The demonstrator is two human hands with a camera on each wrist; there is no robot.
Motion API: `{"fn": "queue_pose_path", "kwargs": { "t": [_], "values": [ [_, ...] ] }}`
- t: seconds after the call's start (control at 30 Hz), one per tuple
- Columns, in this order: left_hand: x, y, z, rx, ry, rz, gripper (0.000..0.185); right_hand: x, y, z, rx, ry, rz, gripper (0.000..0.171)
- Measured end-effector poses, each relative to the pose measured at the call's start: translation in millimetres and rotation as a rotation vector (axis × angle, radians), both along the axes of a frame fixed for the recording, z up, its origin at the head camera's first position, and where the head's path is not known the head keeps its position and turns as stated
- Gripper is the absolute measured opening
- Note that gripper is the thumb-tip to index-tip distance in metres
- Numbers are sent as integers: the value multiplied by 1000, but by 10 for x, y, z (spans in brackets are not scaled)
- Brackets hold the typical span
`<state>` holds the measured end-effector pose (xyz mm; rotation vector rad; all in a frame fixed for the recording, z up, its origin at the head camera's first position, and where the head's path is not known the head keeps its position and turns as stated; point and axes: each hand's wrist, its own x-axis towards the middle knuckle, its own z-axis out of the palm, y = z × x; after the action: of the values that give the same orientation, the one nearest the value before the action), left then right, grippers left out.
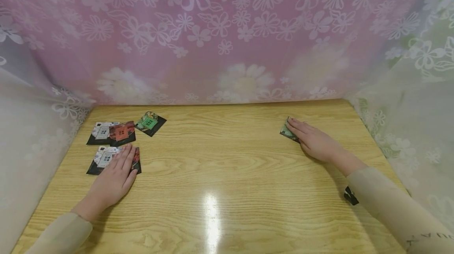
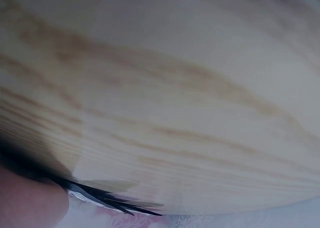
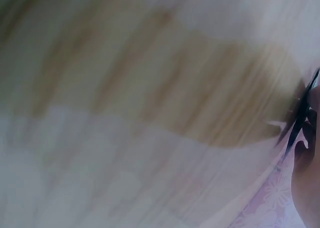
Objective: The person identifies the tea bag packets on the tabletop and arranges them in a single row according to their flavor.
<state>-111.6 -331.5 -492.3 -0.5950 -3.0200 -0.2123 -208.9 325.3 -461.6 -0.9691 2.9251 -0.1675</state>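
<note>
Left hand (image 1: 115,177) lies flat, fingers straight, pressing on the near pair of cards (image 1: 103,158): a white-house card with a dark red one tucked under its right side. Fingers cover the right half of that pair; nothing is curled round it. The left wrist view shows only the card edges (image 2: 107,200) fanned on the wood beside the hand.

Right hand (image 1: 312,139) is also flat, fingertips resting on a small green card (image 1: 285,130), which pokes out past the fingertips toward the table's middle. No clench there, just a press. The right wrist view is blurred; a dark card edge (image 3: 301,111) shows at the frame's right.

Taking the near pair as landmark: just beyond it sit two more overlapping cards (image 1: 110,132), white and red, and beyond-right of those a green-house card (image 1: 150,123), apart from the rest. The green card under the right hand is well apart, far across the table (image 1: 227,175).

The near pair lies near the table's left edge, where a curtain (image 1: 227,33) hangs; curtain also closes the back and right sides. Bare wood spans between the two hands.
</note>
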Motion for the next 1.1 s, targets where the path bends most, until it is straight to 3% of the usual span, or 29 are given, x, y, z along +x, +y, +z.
{"fn": "queue_pose_path", "kwargs": {
  "t": [0.23, 0.6, 1.1],
  "values": [
    [-6, 5, 14, -1, -12, 3, 71, 36, 14, -1, -11, -4, -44, 58],
    [-8, 1, 9, -5, -21, 9, 71, 20, 292, -122, -33, 74, -125, 59],
    [2, 0, 6, 8, -33, 14, 72, -17, 443, -96, 56, 5, -338, 61]
  ]
}}
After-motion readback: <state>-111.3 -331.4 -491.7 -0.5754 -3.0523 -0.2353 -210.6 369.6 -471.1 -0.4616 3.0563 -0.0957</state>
